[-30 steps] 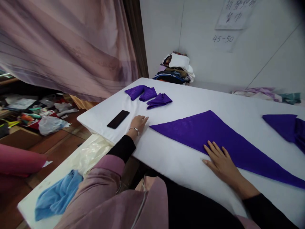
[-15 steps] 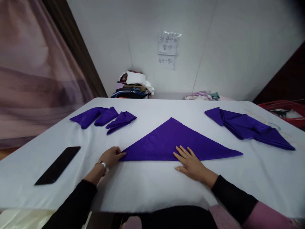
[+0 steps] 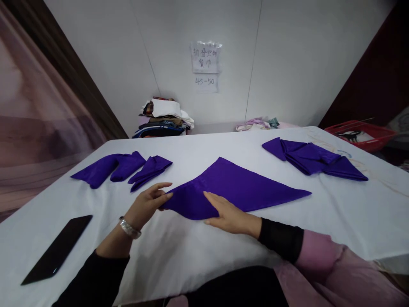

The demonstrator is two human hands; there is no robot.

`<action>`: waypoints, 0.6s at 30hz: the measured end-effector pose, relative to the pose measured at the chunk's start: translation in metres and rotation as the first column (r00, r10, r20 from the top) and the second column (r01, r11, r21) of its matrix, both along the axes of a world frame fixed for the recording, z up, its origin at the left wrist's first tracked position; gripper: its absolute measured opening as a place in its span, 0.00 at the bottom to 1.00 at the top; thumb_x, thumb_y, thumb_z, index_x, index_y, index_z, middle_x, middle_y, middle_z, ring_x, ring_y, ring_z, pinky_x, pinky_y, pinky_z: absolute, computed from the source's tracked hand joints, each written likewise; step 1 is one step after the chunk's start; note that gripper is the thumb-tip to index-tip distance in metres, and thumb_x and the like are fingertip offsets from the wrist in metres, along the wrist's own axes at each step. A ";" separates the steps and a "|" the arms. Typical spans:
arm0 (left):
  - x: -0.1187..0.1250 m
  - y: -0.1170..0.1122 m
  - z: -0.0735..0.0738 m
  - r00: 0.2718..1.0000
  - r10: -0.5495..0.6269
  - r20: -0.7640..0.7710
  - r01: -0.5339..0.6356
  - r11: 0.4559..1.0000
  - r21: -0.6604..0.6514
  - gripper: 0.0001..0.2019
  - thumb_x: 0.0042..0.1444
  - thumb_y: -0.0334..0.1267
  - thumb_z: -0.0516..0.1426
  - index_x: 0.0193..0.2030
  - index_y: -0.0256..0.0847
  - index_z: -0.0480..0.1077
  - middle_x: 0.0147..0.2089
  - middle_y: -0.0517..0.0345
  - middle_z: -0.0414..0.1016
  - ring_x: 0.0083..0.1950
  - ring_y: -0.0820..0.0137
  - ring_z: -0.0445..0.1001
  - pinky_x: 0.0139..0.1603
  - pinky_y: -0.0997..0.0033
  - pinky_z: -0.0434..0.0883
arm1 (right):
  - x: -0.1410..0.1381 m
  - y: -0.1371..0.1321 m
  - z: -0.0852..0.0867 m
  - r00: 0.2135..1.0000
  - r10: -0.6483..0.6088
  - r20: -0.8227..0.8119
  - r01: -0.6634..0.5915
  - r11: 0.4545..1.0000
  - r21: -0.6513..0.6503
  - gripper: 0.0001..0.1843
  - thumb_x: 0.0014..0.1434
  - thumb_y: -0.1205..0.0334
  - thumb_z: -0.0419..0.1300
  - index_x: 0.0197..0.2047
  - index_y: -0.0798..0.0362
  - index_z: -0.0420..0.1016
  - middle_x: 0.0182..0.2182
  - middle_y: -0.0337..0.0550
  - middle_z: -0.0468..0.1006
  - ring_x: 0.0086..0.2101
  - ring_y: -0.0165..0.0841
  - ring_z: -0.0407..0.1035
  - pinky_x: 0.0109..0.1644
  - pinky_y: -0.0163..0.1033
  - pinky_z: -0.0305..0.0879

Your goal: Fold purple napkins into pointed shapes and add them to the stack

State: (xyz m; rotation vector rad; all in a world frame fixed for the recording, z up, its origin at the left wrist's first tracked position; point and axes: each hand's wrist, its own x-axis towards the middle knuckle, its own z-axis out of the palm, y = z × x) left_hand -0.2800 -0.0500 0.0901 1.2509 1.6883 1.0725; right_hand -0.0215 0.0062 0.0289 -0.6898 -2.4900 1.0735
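Note:
A purple cloth folded into a triangle [image 3: 236, 185] lies in the middle of the white table [image 3: 198, 251]. My left hand [image 3: 147, 204] pinches the triangle's left corner and has lifted it a little off the table. My right hand [image 3: 225, 213] lies flat on the near edge of the cloth, fingers stretched out, pressing it down. A watch shows on my left wrist.
Folded purple cloths [image 3: 121, 168] sit at the left, a pile of unfolded purple cloths [image 3: 311, 158] at the right. A black phone [image 3: 57, 249] lies near the left front edge. Stacked clothes [image 3: 161, 117] and a paper sign [image 3: 206, 59] are by the wall; a red basket [image 3: 364, 134] is far right.
The view swung from the left onto the table. My left hand has taken the triangle's left corner and raised it; my right hand slid left along the near edge.

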 end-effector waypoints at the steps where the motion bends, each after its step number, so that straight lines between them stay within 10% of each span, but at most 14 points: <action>1: 0.010 0.005 0.006 0.999 -0.041 0.018 0.041 0.999 0.012 0.23 0.42 0.47 0.63 0.45 0.40 0.69 0.20 0.68 0.63 0.23 0.75 0.63 0.24 0.73 0.66 | -0.012 -0.003 0.005 0.998 -0.022 -0.057 0.020 0.999 -0.043 0.48 0.54 0.49 0.61 0.69 0.55 0.41 0.66 0.56 0.48 0.64 0.46 0.46 0.64 0.54 0.47; 6: 0.059 0.034 0.016 0.972 -0.202 0.115 0.195 0.978 0.071 0.22 0.44 0.42 0.61 0.47 0.40 0.68 0.21 0.69 0.61 0.24 0.76 0.64 0.25 0.73 0.68 | -0.048 -0.012 0.018 0.938 -0.189 -0.289 0.125 0.966 -0.227 0.54 0.48 0.48 0.65 0.69 0.49 0.38 0.61 0.52 0.61 0.58 0.46 0.59 0.59 0.53 0.58; 11: 0.102 0.056 0.011 0.969 -0.236 -0.071 0.246 0.951 0.186 0.18 0.48 0.38 0.57 0.48 0.40 0.68 0.20 0.70 0.60 0.22 0.77 0.62 0.25 0.76 0.65 | -0.042 0.001 0.013 0.739 -0.432 -0.517 0.232 0.883 -0.407 0.28 0.53 0.59 0.61 0.58 0.47 0.64 0.52 0.43 0.72 0.49 0.38 0.67 0.54 0.46 0.62; 18: 0.122 0.072 0.001 0.969 -0.166 -0.185 0.230 0.881 0.413 0.16 0.55 0.44 0.55 0.49 0.41 0.68 0.35 0.60 0.74 0.35 0.73 0.72 0.40 0.71 0.70 | 0.010 0.017 0.007 0.582 -0.717 -0.382 0.150 0.557 -0.817 0.14 0.50 0.56 0.62 0.39 0.53 0.76 0.29 0.39 0.78 0.30 0.33 0.69 0.39 0.41 0.66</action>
